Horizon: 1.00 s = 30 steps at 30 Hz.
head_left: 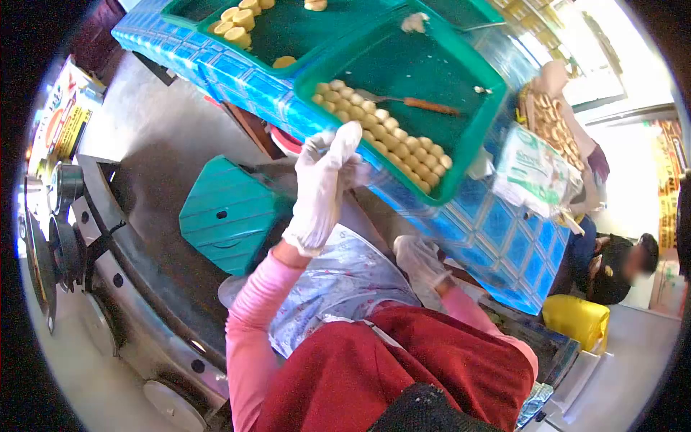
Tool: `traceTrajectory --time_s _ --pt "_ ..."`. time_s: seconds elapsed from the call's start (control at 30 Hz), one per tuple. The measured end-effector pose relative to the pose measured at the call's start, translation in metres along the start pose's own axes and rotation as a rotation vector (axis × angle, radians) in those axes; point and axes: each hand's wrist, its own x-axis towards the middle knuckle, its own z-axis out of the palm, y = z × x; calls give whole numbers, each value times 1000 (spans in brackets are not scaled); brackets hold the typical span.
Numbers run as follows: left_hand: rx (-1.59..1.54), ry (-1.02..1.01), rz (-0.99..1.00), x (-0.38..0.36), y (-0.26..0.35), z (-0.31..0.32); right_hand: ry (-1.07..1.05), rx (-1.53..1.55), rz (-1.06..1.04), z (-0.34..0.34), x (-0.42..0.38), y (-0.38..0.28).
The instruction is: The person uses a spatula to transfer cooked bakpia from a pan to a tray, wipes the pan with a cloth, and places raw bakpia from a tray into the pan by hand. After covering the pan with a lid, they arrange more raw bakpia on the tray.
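Note:
My left hand (324, 191), in a thin white glove, is raised beside the near edge of the green tray (475, 155). Its fingers are bent together; whatever they may hold is hidden, and part of the hand is blurred. Lower down, by the table's edge, my right hand (421, 261) wears a clear glove, its fingers loosely apart with nothing seen in them. Rows of small pale dough balls (392, 137) line the tray's near side. A wooden-handled metal tool (430, 106) lies behind them, and a pale lump (414, 23) sits at the far side.
Another green tray (288, 36) holds thick yellow rounds (236, 29). A plastic packet (533, 169) and a basket of brown pieces (554, 126) stand right on the blue tablecloth (497, 237). Below are a green stool (227, 216) and yellow container (576, 322). Another person (619, 270) is at right.

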Motion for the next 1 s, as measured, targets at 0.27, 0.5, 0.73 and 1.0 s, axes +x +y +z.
traceTrajectory --time_s 0.27,0.5,0.73,1.0 --pt "268 46 133 7 7 28 1056 -495 -641 -305 1 -129" --pt "300 145 164 -28 12 23 665 -615 -331 -330 112 -93" --pt "-43 -41 106 -51 -10 -13 319 -314 -263 -338 90 -119" --pt "-135 18 270 -53 -40 -12 478 -329 -282 -344 115 -76"
